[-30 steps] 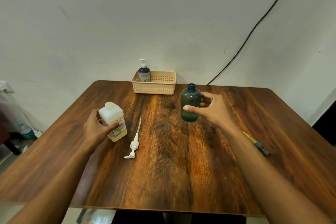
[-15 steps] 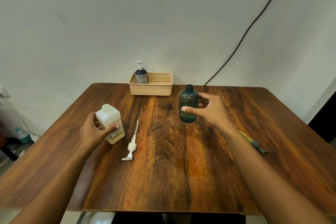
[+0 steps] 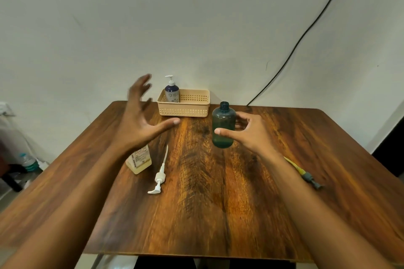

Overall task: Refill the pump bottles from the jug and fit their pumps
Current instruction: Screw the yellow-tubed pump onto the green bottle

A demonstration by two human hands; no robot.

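My right hand (image 3: 251, 133) grips a dark green pump bottle (image 3: 223, 125) with no pump, upright on the wooden table (image 3: 196, 214). My left hand (image 3: 140, 120) hovers above the table with fingers spread, holding nothing. Below it stands the white jug (image 3: 140, 160) of yellowish liquid, its top hidden by the hand. A white pump (image 3: 159, 178) with its long tube lies flat just right of the jug. A second pump bottle (image 3: 171, 90), dark blue with its white pump fitted, stands in the left end of the beige basket (image 3: 185, 110).
The basket sits at the table's far edge against the wall. A yellow and grey tool (image 3: 303, 173) lies to the right, behind my right forearm. A black cable (image 3: 295, 46) runs down the wall. A water bottle (image 3: 27, 161) stands on the floor at left.
My left hand has let go of the jug and risen up with fingers spread. My right hand stays on the green bottle.
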